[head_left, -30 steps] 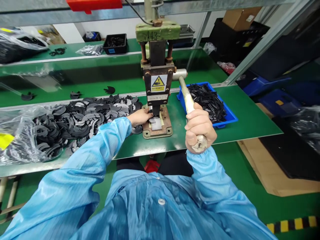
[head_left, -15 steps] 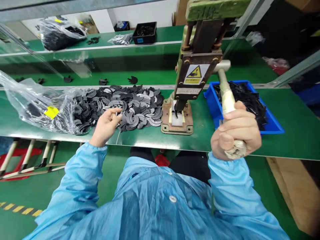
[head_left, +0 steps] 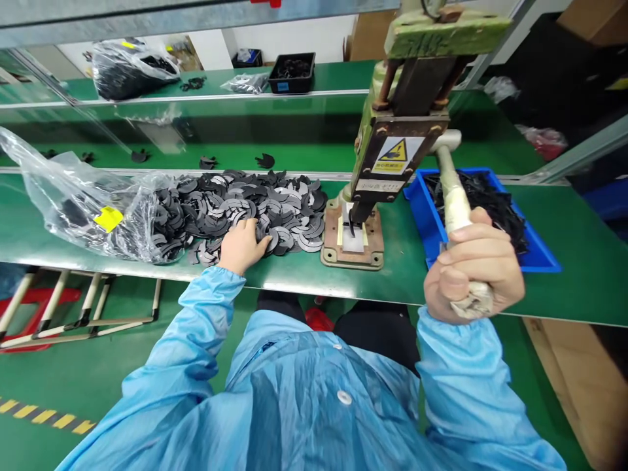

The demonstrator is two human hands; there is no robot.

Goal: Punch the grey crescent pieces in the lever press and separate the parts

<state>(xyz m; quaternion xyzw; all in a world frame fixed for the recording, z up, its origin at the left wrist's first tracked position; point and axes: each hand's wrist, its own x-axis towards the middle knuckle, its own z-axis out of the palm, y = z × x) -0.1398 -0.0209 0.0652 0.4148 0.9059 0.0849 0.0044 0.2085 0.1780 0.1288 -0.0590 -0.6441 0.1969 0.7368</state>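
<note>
Left hand: the left hand [head_left: 243, 245] lies palm-down on the near edge of the heap of flat black crescent-shaped gasket pieces [head_left: 245, 206], fingers curled into it; whether a piece is actually pinched I cannot tell.
Right hand: the right hand [head_left: 473, 271] is wrapped in a full fist round the cloth-wound end of the pale metal press lever [head_left: 454, 196].
Press: the green hand-lever punch press [head_left: 392, 144] stands between the heap and the blue plastic tray of black cut strips [head_left: 540, 252] — its die plate [head_left: 350, 239] looks bare under the ram.
Risk, fingers: the fist is on the lever while the other hand works near the die; a pull made with fingers under the ram would crush them.
Risk, pick: the crescents overlap and interlock — two could lift together and jam.
Risk, spill: the heap and the clear plastic bag of further pieces [head_left: 83, 203] sit near the green bench edge [head_left: 294, 278]; a sweep could push some off.
</note>
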